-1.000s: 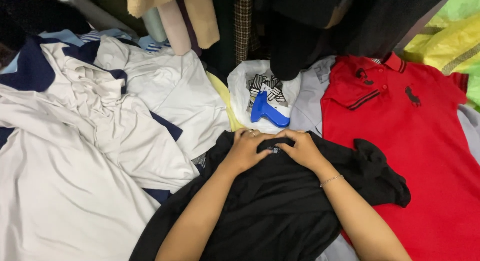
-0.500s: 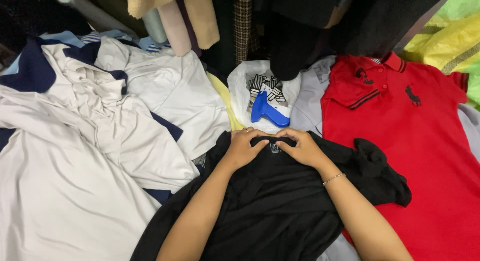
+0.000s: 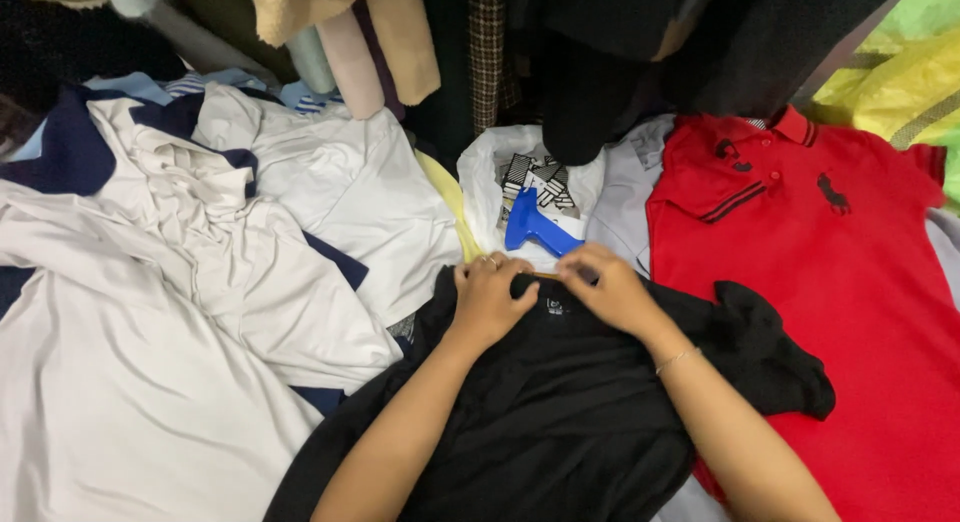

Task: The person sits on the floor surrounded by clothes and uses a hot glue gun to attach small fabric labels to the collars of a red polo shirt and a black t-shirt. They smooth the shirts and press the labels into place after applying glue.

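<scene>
A black shirt [image 3: 560, 422] lies spread in front of me on a pile of clothes. My left hand [image 3: 488, 300] and my right hand [image 3: 605, 290] both pinch its collar at the top edge, fingers closed on the fabric near a small label. Just beyond the collar, a blue plastic tagging gun [image 3: 535, 227] rests on a white plastic bag [image 3: 480, 187] that holds small black-and-white tags.
A red polo shirt [image 3: 830, 282] with dark trim lies to the right, partly under the black sleeve. White shirts with navy collars [image 3: 200, 282] cover the left. Dark and beige garments [image 3: 400, 42] hang at the back. A yellow-green bag [image 3: 900, 72] sits far right.
Both hands have shifted slightly up along the collar and drawn it towards the blue tagging gun. The black shirt's right sleeve has moved a little with the pull.
</scene>
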